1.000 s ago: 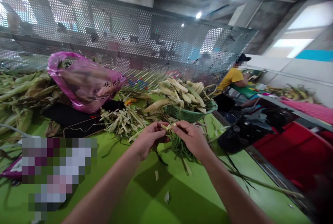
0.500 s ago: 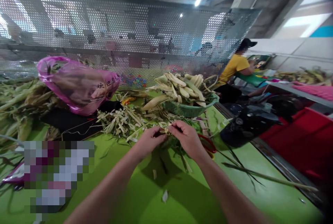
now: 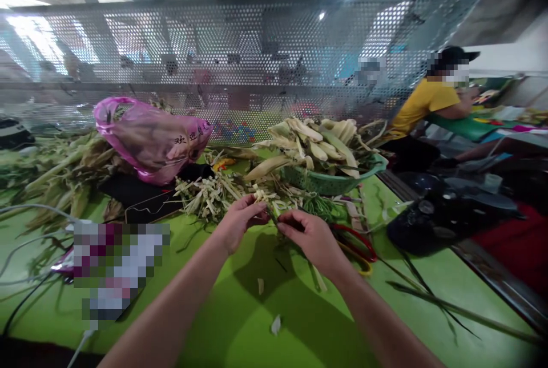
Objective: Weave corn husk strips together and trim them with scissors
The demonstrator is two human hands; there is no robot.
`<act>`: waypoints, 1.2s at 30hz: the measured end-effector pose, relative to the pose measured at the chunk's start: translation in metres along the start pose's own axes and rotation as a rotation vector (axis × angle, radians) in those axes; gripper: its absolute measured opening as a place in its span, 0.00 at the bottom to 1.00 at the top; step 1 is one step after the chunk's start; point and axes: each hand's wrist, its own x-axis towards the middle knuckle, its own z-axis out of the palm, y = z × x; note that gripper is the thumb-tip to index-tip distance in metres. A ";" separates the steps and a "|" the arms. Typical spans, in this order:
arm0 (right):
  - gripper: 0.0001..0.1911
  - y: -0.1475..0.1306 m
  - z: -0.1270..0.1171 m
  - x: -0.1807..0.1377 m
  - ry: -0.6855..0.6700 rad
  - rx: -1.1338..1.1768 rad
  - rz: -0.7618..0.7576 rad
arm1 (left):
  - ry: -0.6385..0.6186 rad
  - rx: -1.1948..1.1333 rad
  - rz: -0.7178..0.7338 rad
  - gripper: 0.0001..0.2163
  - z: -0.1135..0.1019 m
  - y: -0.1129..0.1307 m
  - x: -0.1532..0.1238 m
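My left hand [image 3: 240, 221] and my right hand [image 3: 309, 237] meet over the green table [image 3: 240, 299], fingers pinched close together. Between the fingertips is a thin greenish corn husk strip [image 3: 271, 213], with its pale end near the left fingers. Just behind the hands lies a heap of cut husk pieces [image 3: 209, 194]. Under and beside my right hand are more green leaf strips, and scissors with a red handle [image 3: 363, 242] lie to its right. A green basket [image 3: 338, 182] of corn husks [image 3: 314, 140] stands beyond my hands.
At the left sit a pink plastic bag [image 3: 149, 140], a pile of husks [image 3: 60, 168] and blurred-out packets with cables. A dark container [image 3: 428, 225] stands at the right edge. A perforated metal screen [image 3: 240, 71] runs behind. A person in yellow [image 3: 428, 100] sits at the far right.
The view has turned slightly left, so the scene sits farther right. My fingertips have moved a little apart, and a green strip now shows between them.
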 end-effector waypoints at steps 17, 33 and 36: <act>0.05 -0.004 -0.005 -0.003 -0.086 -0.269 -0.143 | -0.071 0.294 -0.009 0.13 -0.008 -0.004 0.005; 0.09 -0.002 -0.006 -0.002 0.089 -0.273 -0.062 | -0.247 0.257 -0.044 0.14 -0.006 -0.006 0.001; 0.10 0.000 -0.003 -0.002 0.135 -0.287 -0.062 | -0.267 0.160 -0.092 0.14 -0.005 -0.005 0.000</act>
